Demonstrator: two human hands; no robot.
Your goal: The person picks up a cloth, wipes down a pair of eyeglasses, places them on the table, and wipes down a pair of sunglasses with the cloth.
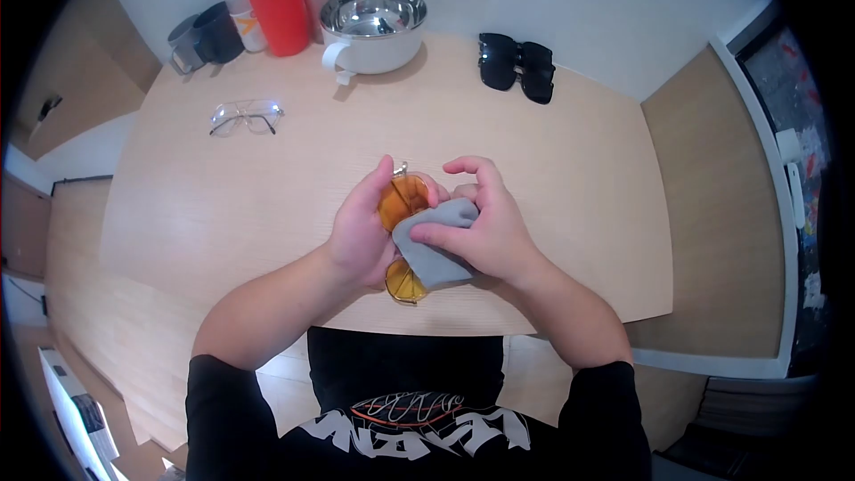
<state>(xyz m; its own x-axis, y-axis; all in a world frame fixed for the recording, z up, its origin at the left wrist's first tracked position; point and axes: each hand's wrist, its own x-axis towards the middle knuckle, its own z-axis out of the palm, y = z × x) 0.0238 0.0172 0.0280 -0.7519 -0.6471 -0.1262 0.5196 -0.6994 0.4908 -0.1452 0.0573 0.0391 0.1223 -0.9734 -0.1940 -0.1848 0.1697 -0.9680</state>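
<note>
Over the near part of the wooden table, a pair of sunglasses with amber lenses [405, 281] rests in my left hand [361, 223], one lens toward the fingers and the other near the wrist. My right hand [494, 232] grips a grey cloth [436, 254] between thumb and fingers, and its index finger is raised. The cloth lies over the middle of the sunglasses and hides the bridge. Part of my left hand's fingers is hidden behind the upper lens.
Clear glasses [247, 118] lie at the left of the table [588, 187]. Black sunglasses [517, 67] sit at the back right. Along the wall stand a white-and-steel bowl [374, 44], a red jug [278, 9] and dark mugs [219, 34].
</note>
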